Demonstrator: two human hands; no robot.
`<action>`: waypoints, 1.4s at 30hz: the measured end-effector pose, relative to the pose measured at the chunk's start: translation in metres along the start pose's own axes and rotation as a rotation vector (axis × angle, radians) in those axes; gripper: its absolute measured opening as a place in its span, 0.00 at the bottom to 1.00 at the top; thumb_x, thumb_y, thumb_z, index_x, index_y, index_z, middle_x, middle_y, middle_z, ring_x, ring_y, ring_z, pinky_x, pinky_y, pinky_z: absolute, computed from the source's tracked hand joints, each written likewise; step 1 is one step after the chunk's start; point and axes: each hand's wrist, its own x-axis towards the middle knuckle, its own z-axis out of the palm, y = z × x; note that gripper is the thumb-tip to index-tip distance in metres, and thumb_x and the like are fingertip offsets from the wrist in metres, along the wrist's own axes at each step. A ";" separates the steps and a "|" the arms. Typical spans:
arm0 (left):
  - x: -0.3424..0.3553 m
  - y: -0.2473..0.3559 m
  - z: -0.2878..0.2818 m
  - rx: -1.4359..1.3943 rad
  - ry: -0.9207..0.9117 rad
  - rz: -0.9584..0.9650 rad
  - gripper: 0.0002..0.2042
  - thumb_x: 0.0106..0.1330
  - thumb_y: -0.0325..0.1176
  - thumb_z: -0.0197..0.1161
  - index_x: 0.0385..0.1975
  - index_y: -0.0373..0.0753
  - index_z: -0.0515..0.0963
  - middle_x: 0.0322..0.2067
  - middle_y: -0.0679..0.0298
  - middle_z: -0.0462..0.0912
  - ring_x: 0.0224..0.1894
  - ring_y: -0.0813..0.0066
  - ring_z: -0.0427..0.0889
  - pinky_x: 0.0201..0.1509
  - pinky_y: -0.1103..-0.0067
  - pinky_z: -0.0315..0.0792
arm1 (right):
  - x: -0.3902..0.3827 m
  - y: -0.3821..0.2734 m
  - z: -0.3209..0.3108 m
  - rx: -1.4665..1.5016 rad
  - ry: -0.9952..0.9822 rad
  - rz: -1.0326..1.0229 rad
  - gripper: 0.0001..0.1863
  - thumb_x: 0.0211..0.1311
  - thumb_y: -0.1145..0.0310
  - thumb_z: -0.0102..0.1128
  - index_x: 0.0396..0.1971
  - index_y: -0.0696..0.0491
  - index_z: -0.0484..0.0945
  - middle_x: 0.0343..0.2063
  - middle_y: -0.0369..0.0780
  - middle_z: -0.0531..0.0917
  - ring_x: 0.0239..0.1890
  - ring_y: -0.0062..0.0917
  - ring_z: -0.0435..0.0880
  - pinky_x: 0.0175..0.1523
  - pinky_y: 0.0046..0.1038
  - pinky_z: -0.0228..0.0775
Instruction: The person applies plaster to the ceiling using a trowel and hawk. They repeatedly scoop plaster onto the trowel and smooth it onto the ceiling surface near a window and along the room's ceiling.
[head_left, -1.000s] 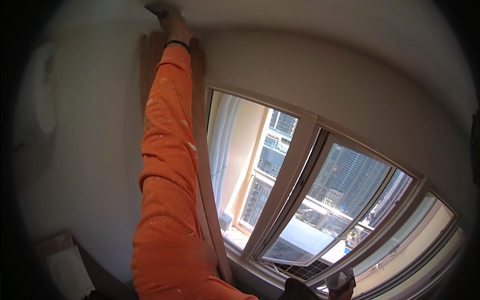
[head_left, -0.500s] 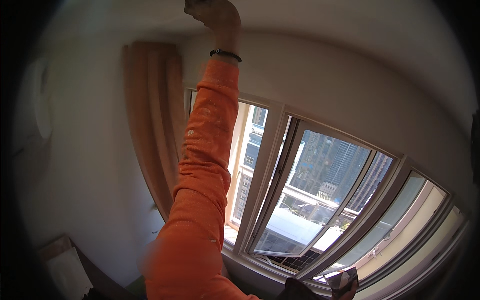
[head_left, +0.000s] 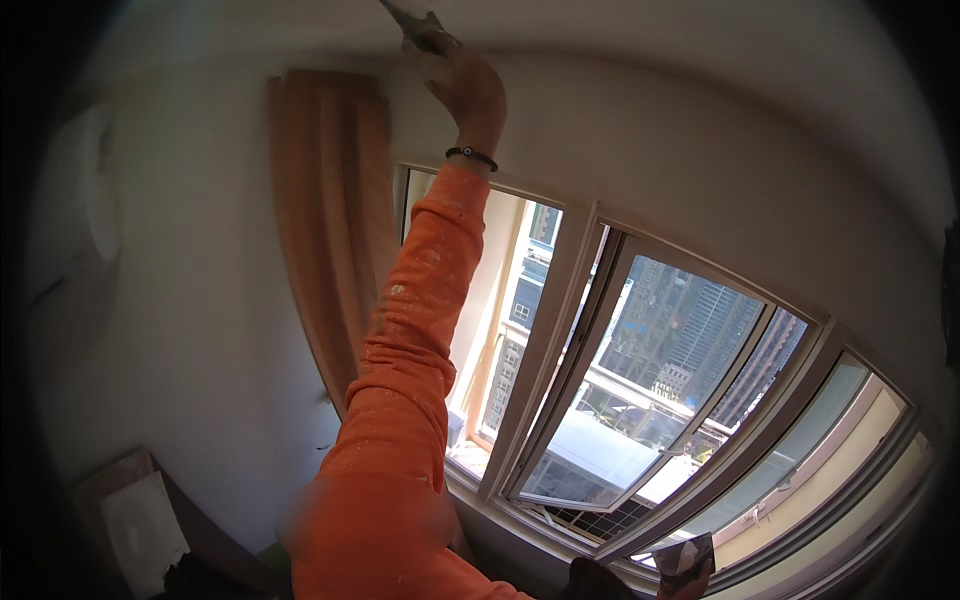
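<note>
My left hand (head_left: 460,80) is raised on the orange-sleeved arm, fingers closed on a dark, flat-bladed tool (head_left: 420,25) angled up-left near the pale ceiling (head_left: 640,40). Whether the blade touches that surface I cannot tell. A dark bracelet circles the wrist. At the lower right, my right hand (head_left: 697,585) shows in part, gripping a dark, squarish plate (head_left: 683,560) with pale material on it, in front of the window frame.
A brown curtain (head_left: 320,180) hangs in the corner, left of a white-framed window (head_left: 590,280) with one tilted pane and tall buildings outside. A white wall unit (head_left: 85,180) is on the far left; a cardboard-like box (head_left: 110,490) stands below it.
My left hand has moved right and lower in the picture with its tool. The view has shifted slightly, showing more of the curtain. My right hand remains at the lower right with the plate.
</note>
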 end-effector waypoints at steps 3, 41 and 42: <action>0.121 -0.047 -0.067 -0.119 0.110 -0.368 0.21 0.80 0.40 0.47 0.64 0.33 0.70 0.55 0.53 0.79 0.52 0.64 0.80 0.54 0.68 0.71 | -0.002 0.002 0.020 -0.064 -0.018 -0.024 0.28 0.79 0.50 0.47 0.69 0.51 0.70 0.64 0.38 0.77 0.62 0.34 0.78 0.64 0.37 0.75; -0.280 0.183 -0.051 0.013 -0.235 -0.589 0.21 0.81 0.34 0.52 0.70 0.38 0.65 0.65 0.66 0.72 0.67 0.79 0.70 0.71 0.78 0.65 | -0.019 -0.043 -0.014 0.299 -0.310 -0.083 0.27 0.80 0.53 0.47 0.69 0.53 0.66 0.60 0.41 0.78 0.62 0.33 0.79 0.66 0.39 0.73; -0.268 0.170 -0.063 0.027 -0.226 -0.555 0.21 0.81 0.34 0.52 0.70 0.37 0.65 0.65 0.65 0.71 0.67 0.79 0.70 0.72 0.77 0.64 | -0.016 -0.044 -0.019 0.252 -0.324 -0.096 0.27 0.80 0.52 0.46 0.69 0.51 0.67 0.61 0.40 0.78 0.62 0.32 0.79 0.67 0.38 0.73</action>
